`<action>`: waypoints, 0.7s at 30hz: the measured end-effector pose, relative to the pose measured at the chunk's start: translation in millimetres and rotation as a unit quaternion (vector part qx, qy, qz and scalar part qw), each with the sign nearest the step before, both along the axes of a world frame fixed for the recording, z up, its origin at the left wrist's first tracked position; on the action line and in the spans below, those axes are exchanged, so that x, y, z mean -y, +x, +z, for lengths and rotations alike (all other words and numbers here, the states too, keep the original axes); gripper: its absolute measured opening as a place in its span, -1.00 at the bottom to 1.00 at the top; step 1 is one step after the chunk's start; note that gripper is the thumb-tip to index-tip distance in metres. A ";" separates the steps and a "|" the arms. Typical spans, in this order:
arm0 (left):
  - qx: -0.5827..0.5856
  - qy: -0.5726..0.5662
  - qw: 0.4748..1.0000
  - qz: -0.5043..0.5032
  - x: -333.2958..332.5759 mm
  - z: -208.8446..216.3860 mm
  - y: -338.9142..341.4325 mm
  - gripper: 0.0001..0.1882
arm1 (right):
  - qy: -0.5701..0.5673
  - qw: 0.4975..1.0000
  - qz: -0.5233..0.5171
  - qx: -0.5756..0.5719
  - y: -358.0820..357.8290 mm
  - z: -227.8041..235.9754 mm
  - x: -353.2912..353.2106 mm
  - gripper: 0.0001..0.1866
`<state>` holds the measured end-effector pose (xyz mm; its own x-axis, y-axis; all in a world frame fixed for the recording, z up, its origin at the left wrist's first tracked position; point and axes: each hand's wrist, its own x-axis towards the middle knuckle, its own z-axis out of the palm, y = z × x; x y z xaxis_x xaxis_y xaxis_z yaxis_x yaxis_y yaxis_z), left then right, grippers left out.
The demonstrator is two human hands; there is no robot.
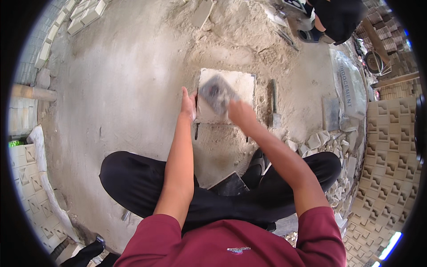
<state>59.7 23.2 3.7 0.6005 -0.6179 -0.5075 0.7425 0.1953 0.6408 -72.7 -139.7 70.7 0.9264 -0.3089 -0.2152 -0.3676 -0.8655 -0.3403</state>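
Observation:
A square mould packed with pale sandy powder lies on the floor in front of me. My right hand is closed on the lower right corner of a flat grey rectangular plate, which is smeared by motion over the mould's left half. A dark round spot shows near the plate's upper middle. My left hand rests along the mould's left edge, thumb stretched away from me and fingers flat against the side. Dark rods stick out from the mould's near edge.
A flat-bladed tool lies right of the mould. Loose sand is heaped beyond it. Broken pieces and a cement bag lie to the right. Patterned blocks are stacked at the far right. Another person is at the upper right.

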 end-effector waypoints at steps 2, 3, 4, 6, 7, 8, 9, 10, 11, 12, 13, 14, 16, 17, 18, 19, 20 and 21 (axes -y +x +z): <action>-0.004 -0.016 1.000 -0.018 -12.5 -12.8 4.9 0.15 | -0.018 0.998 0.010 0.055 45.2 8.6 17.1 -0.77; 0.002 -0.017 0.999 -0.040 -14.8 -28.3 10.2 0.14 | -0.026 0.998 -0.048 0.044 67.7 8.3 25.7 -0.75; 0.009 -0.018 0.998 -0.054 -17.4 -28.0 11.3 0.13 | -0.027 0.997 -0.048 0.048 74.1 4.4 28.3 -0.75; 0.005 0.026 0.998 -0.049 -10.9 -26.5 8.9 0.13 | -0.040 0.996 -0.062 0.056 80.8 0.5 36.8 -0.74; -0.009 0.080 0.996 -0.033 -17.0 -27.6 6.5 0.12 | -0.026 0.998 -0.038 0.047 75.2 -2.5 28.5 -0.74; -0.009 0.085 0.996 -0.024 -24.0 -25.8 5.6 0.12 | -0.012 0.999 -0.011 0.038 61.4 -4.0 13.0 -0.74; -0.002 0.102 0.994 0.031 -27.5 -24.5 6.0 0.09 | -0.013 0.999 0.032 0.003 48.6 -7.2 -6.2 -0.76; 0.005 0.114 0.990 0.082 -27.8 -23.4 5.4 0.07 | -0.018 0.997 0.072 -0.034 31.0 -10.0 -22.4 -0.78; 0.014 0.127 0.986 0.108 -39.7 -28.9 8.0 0.05 | -0.010 0.994 0.089 -0.058 12.7 -5.2 -49.8 -0.81; 0.015 0.131 0.985 0.115 -48.2 -33.3 8.5 0.05 | -0.004 0.991 0.104 -0.083 -1.1 1.6 -68.9 -0.83; 0.013 0.121 0.985 0.124 -47.3 -32.9 10.1 0.04 | -0.004 0.991 0.104 -0.082 -4.5 -0.1 -67.4 -0.83; 0.011 0.112 0.985 0.134 -49.0 -32.9 11.8 0.04 | -0.003 0.991 0.116 -0.070 -7.6 -1.8 -63.9 -0.83; 0.022 0.165 0.975 0.147 -48.9 -30.2 9.7 0.03 | -0.014 0.993 0.116 -0.032 -1.4 -4.9 -56.1 -0.82; 0.030 0.217 0.964 0.154 -49.3 -28.8 2.7 0.02 | -0.026 0.995 0.100 -0.009 10.1 -4.6 -48.1 -0.81; 0.028 0.217 0.964 0.150 -47.4 -27.9 -0.9 0.02 | -0.027 0.996 0.084 0.011 28.2 -6.7 -34.2 -0.81; 0.051 0.215 0.967 0.127 -41.2 -27.3 -3.1 0.01 | -0.031 0.997 0.062 0.031 48.8 -8.3 -14.2 -0.80; 0.075 0.213 0.969 0.104 -37.9 -25.9 -5.3 0.00 | -0.069 0.997 0.044 0.009 71.7 -3.5 -1.0 -0.79; 0.080 0.212 0.969 0.101 -40.3 -24.0 -3.5 0.00 | -0.056 0.998 0.003 0.021 89.9 3.6 3.2 -0.79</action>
